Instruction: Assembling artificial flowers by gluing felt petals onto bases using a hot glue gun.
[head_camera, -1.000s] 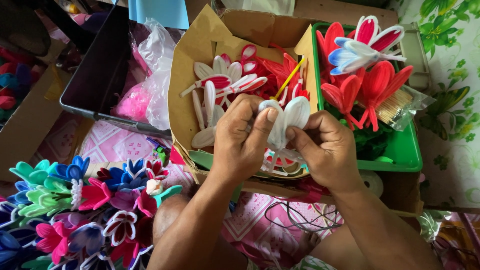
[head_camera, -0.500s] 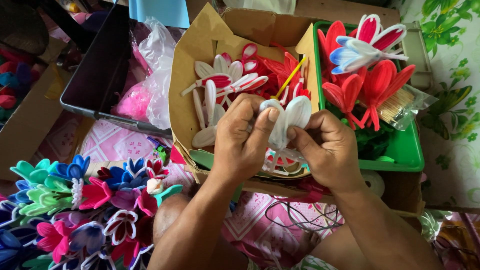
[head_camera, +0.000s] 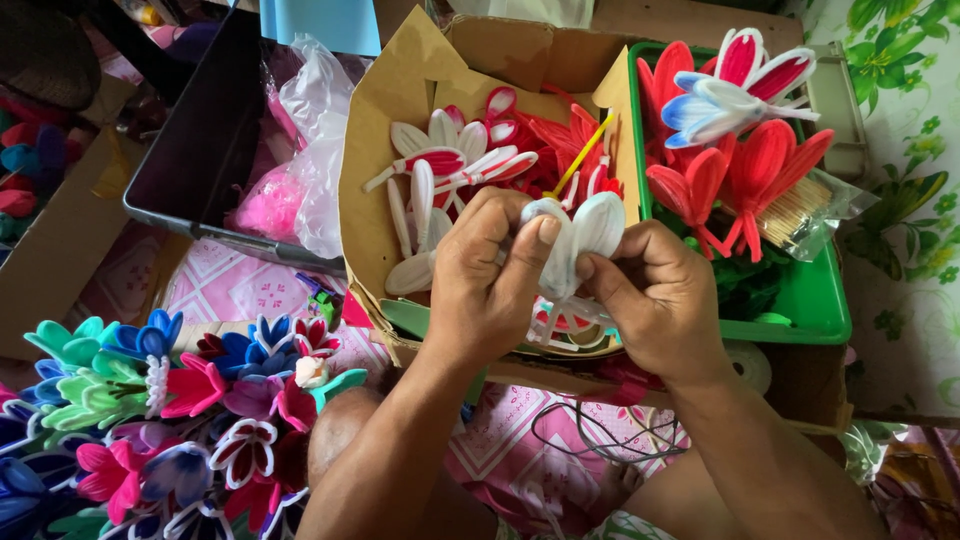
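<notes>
A: Petals (head_camera: 578, 240), white and spoon-shaped, are held between both hands above the front edge of the cardboard box (head_camera: 372, 190). Confirm grip state.

B: Left hand (head_camera: 487, 278): fingers curled shut, thumb pressed against the left side of the white petals. Right hand (head_camera: 655, 300): closed, thumb and forefinger pinching the petals low on their right side. Both hands touch the same cluster; the petal tips stand upright, just above the knuckles.

A: Report the nearest items first.

B: Nearest, at lower left: a heap of finished flowers (head_camera: 150, 400) in blue, green, pink, purple and white. A knee (head_camera: 345, 445) sits just beside the heap, under the left forearm. A pink patterned cloth (head_camera: 230, 290) lies below, with a dark cord (head_camera: 600, 440) looped on it near the right forearm.

A: Next zone?

B: Cardboard box, directly behind the hands. It holds loose white petals and red-and-white petals (head_camera: 440, 165), with one yellow stick (head_camera: 580, 155) slanting among them.

A: Lateral positions?

B: Right of the box, touching it: a green tray (head_camera: 810, 300) carrying red flowers (head_camera: 735, 175), a white-and-blue flower (head_camera: 720, 100) and a bag of thin wooden sticks (head_camera: 800, 210). Left of the box: a dark bin (head_camera: 200, 150) holding clear plastic bags (head_camera: 310, 130) with pink material (head_camera: 268, 205) inside.

A: Farthest?

B: A light blue sheet (head_camera: 320, 22) at the top edge.
</notes>
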